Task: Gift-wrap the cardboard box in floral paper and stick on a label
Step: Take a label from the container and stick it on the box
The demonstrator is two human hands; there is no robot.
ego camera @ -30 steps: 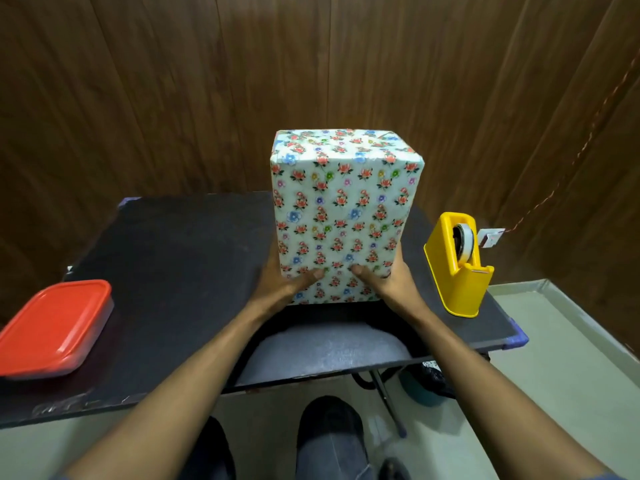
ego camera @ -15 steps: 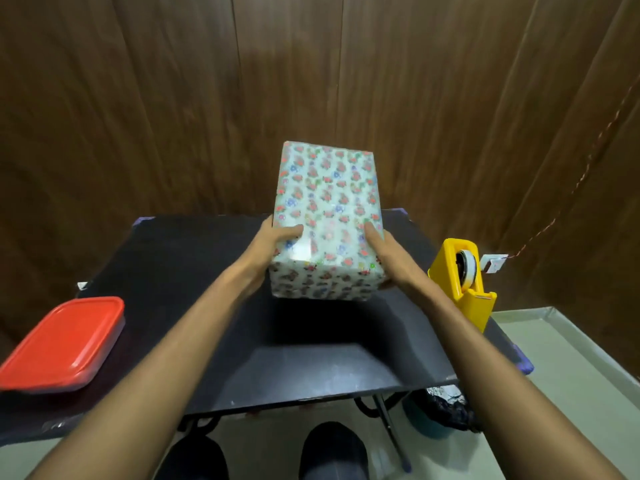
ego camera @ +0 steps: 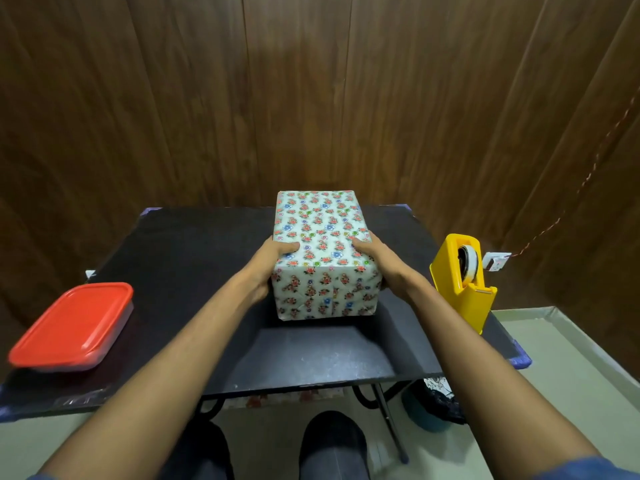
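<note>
Both hands, left hand (ego camera: 273, 258) and right hand (ego camera: 375, 259), seemingly grip the wrapped box (ego camera: 322, 258).

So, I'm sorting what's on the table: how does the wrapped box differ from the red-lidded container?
The wrapped box is floral-patterned and tall; the red-lidded container is plain and flat. The box sits mid-table, gripped by the left hand and right hand; the container lies untouched at the left edge. Both rest on the black table.
</note>
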